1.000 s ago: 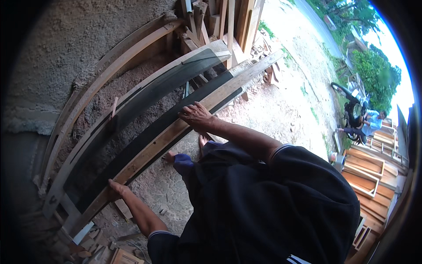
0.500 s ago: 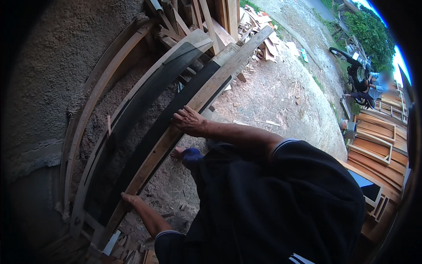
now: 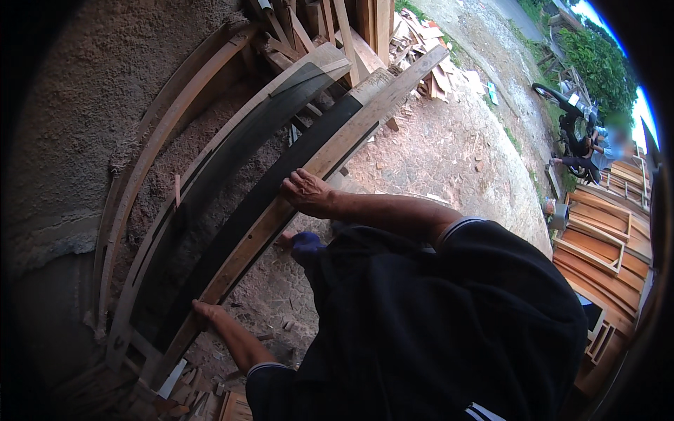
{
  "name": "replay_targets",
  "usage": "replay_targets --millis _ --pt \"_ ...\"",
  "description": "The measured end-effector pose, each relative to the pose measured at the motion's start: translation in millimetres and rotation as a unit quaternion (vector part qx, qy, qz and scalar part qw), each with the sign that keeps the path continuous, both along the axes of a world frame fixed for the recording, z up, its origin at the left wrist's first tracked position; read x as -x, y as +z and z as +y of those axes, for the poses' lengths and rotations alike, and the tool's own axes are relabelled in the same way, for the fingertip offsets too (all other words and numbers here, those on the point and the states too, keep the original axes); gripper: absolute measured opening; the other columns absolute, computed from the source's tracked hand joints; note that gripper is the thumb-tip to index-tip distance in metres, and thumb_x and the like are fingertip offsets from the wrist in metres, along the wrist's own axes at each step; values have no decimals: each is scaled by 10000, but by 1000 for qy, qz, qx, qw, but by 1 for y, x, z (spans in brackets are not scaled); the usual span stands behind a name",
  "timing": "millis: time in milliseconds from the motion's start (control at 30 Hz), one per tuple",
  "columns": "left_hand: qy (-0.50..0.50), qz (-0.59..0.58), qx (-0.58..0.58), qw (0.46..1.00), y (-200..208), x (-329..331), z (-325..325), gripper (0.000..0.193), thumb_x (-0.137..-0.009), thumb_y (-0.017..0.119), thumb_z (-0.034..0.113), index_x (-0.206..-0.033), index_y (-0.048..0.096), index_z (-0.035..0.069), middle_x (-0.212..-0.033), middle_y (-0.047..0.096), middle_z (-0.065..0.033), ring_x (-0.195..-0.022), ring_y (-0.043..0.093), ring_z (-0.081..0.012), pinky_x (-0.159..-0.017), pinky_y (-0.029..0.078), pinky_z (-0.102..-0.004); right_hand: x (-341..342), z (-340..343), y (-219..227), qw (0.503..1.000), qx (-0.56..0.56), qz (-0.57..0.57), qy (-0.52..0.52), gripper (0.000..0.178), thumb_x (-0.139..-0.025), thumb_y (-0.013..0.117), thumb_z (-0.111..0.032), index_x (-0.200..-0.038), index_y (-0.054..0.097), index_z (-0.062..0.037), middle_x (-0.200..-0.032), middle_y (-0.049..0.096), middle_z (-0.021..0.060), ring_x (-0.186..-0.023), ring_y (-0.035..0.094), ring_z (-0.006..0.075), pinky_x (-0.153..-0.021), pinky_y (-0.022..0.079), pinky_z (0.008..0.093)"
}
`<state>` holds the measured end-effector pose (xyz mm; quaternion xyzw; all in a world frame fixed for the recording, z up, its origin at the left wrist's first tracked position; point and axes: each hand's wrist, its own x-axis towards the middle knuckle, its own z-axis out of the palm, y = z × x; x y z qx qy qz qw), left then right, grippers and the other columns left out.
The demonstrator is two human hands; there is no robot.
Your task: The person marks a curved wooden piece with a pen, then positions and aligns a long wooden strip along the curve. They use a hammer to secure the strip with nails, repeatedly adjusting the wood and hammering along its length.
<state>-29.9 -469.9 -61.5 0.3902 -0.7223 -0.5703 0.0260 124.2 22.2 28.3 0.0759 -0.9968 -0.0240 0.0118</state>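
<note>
A long wooden frame [image 3: 337, 146] with a dark, see-through pane [image 3: 246, 130] stands on edge in front of me and looks bowed in the fisheye picture. Around its near rail, about halfway along, the fingers of my right hand [image 3: 309, 193] are closed. Farther down the same rail, my left hand [image 3: 208, 312] grips it with the thumb on top; its other fingers are hidden behind the wood. A dark band [image 3: 281, 175] runs along the inner side of this rail.
Other curved-looking wooden pieces [image 3: 140, 168] lean by the rough wall [image 3: 84, 119]. Upright boards [image 3: 344, 31] and a scrap-wood pile [image 3: 432, 77] lie beyond the frame. Offcuts [image 3: 189, 393] cover the ground at lower left. A person [image 3: 597, 154] sits beside a motorbike [image 3: 579, 116]; wooden panels [image 3: 597, 231] stand at right.
The view has shifted slightly, so the background appears a little displaced. Both hands keep their hold on the rail, at nearly the same spots.
</note>
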Motion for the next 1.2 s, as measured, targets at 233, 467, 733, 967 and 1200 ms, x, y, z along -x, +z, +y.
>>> replay_targets --millis 233,467,733,967,1200 --pt "7 0 -4 1000 -1 -3 -3 640 -995 475 461 -1397 496 -36 -1415 526 -188 -1265 529 -317 -1113 382 -432 -1 -4 1 999 -33 -31 1 303 -853 620 -258 -1099 649 -82 -1050 548 98 -1057 551 280 -934 415 411" --pt "10 0 -9 1000 -2 -3 -2 640 -996 471 463 -1398 495 -34 -1415 525 -188 -1268 526 -317 -1114 380 -435 -3 -3 3 999 -35 39 7 353 -795 631 -247 -1078 627 -36 -993 503 107 -959 524 268 -897 425 412" --pt "15 4 -10 1000 -12 0 -11 640 -996 466 466 -1399 493 -31 -1415 525 -188 -1272 523 -317 -1116 378 -438 -3 -6 2 998 -62 26 4 355 -781 636 -245 -1058 631 -23 -1024 506 128 -971 528 286 -907 426 432" --pt "-16 -4 -48 999 -27 1 -7 662 -1002 457 497 -1429 469 -9 -1501 450 -149 -1269 524 -322 -1115 368 -447 8 2 9 996 28 -86 23 319 -828 596 -172 -1097 600 -1 -1031 545 155 -1027 547 315 -933 417 453" --pt "142 -116 205 961 -25 -1 4 1254 -694 800 631 -1555 157 -16 -1558 275 -267 -1396 369 -442 -1118 369 -573 16 14 20 981 16 -190 38 617 -820 578 -87 -1414 430 -12 -1295 507 213 -1246 501 370 -1159 305 539"
